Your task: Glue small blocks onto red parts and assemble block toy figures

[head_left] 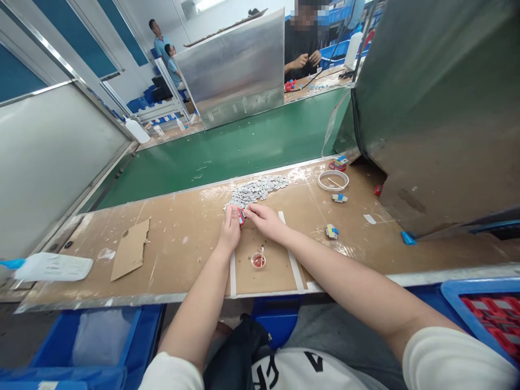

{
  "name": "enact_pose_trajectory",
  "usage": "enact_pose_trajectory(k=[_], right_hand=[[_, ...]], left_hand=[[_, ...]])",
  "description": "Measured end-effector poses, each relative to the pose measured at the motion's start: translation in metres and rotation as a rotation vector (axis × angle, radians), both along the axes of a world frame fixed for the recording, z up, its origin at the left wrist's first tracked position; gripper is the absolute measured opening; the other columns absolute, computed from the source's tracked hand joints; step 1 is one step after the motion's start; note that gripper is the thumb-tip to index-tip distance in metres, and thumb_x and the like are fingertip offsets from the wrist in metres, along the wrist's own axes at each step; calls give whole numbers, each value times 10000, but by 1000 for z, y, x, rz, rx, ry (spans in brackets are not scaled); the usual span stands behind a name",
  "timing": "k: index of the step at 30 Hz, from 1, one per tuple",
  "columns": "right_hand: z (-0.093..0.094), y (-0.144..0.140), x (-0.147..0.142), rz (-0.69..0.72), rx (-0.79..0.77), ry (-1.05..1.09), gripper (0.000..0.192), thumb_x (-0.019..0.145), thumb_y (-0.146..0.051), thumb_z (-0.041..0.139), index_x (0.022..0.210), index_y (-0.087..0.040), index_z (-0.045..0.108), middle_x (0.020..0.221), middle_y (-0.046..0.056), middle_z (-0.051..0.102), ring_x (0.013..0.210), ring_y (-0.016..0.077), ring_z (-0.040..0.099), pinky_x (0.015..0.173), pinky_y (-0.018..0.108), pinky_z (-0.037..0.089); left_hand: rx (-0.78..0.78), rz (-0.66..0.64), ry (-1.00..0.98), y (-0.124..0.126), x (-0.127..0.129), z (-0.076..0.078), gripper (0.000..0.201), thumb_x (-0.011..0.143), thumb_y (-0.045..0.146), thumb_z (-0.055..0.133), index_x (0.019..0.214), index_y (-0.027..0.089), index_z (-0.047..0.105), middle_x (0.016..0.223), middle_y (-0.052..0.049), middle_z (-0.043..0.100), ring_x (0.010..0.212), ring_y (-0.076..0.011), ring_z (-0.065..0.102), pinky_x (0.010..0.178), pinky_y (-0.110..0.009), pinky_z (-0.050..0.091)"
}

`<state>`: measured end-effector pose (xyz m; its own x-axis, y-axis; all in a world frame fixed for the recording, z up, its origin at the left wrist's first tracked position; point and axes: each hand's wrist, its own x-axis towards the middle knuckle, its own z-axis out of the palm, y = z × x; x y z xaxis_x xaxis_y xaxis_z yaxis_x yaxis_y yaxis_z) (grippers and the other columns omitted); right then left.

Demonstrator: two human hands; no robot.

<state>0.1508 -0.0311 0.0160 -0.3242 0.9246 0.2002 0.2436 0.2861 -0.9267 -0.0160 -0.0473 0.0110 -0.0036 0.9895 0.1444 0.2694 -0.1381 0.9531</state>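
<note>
Fingers of my left hand [231, 228] are closed around a small red plastic piece [241, 216] with a pale part on it. From the other side, my right hand [262, 219] pinches close against the same piece; whether its fingertips hold something small of their own cannot be made out. Just beyond both hands lies a heap of small grey flat pieces [260, 188]. Nearer to me, a small clear cup [258, 260] of reddish liquid stands on the cardboard, with a thin stick leaning in it.
A roll of tape [333, 181] and small blue-and-yellow pieces [332, 232] lie on the right. Left are a cardboard scrap [130, 249] and a white bottle [54, 267]. Beyond the table runs a green belt [227, 149]. A blue crate [450, 290] holds red parts. A co-worker [303, 49] sits opposite.
</note>
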Motion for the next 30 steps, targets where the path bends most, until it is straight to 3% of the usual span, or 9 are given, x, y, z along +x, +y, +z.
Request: enact_pose_trajectory(k=[4,15,24,30], right_hand=[[-2,0,-2,14,-51,77,375,1015,-523,453,780,-230,462,753,-12,526,750,171,482,722,286,366],[1,-5,-1,7,116,-142,370,1072,-448,425,774,-235,371,752,-5,521,721,174,483,694,288,337],[-2,-6,-2,-24,264,-372,301,1097,-367,401,837,-236,478,837,33,624,755,197,535,676,303,285],[-1,-8,-3,-8,311,-419,269,1103,-338,400,899,-236,542,910,45,665,783,201,565,677,305,280]], left_hand=[[56,39,107,-3,1,7,711,976,880,336,996,214,584,831,-23,602,765,-194,572,764,-342,470],[71,96,115,-4,2,3,713,979,884,321,968,223,589,859,-35,619,776,-207,566,773,-352,436],[38,107,102,-3,0,-1,678,997,862,340,944,228,573,840,-20,579,759,-199,523,749,-334,399],[24,129,89,-2,-1,-1,643,1012,831,372,884,232,567,828,-21,555,768,-204,525,739,-334,395]])
